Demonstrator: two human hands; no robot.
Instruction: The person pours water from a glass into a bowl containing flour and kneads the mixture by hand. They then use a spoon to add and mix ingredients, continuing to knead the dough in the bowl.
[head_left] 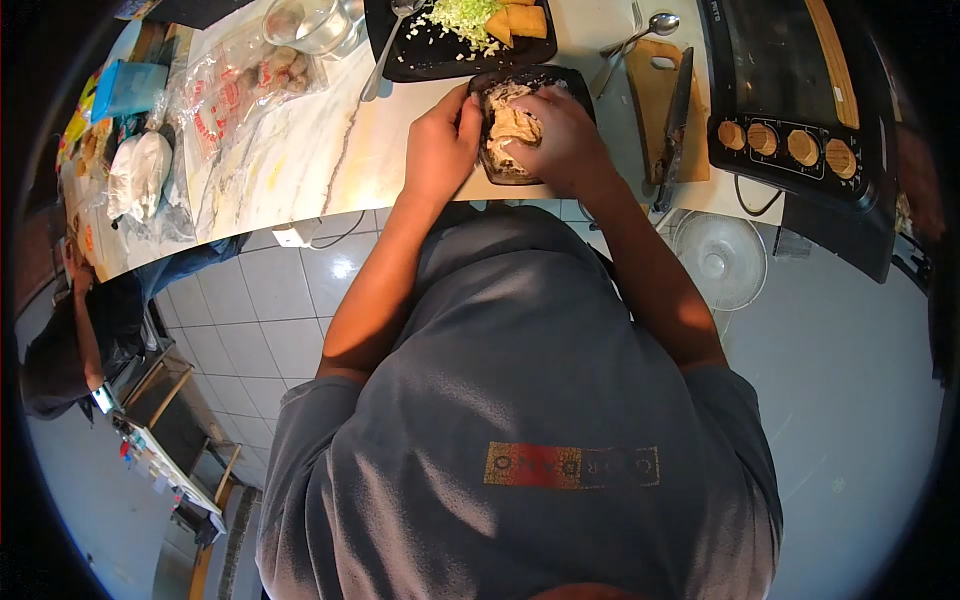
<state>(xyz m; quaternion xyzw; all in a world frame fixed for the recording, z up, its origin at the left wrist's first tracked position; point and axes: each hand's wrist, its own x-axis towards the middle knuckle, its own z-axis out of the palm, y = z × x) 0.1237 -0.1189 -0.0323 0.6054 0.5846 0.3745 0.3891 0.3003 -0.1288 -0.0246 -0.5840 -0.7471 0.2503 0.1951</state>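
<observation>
A dark square bowl [515, 178] near the table's front edge holds a lumpy, pale tan mixture [512, 125]. At the bowl's left rim is my left hand [443, 143], its fingers closed along the side. My right hand [560, 140] reaches into the bowl from the right, fingers bent into the mixture. Its fingertips are partly hidden. Just beyond the bowl, a black plate [430, 66] carries chopped green and white pieces [468, 22] and orange-brown blocks [523, 20], with a spoon [385, 62] across its left side.
To the right lie a cutting board [645, 100], a knife [677, 130], spoons [640, 30] and a black oven [800, 145]. A plastic bag [225, 95] and a clear bowl [305, 28] stand left. Another person's arm [85, 320] shows far left.
</observation>
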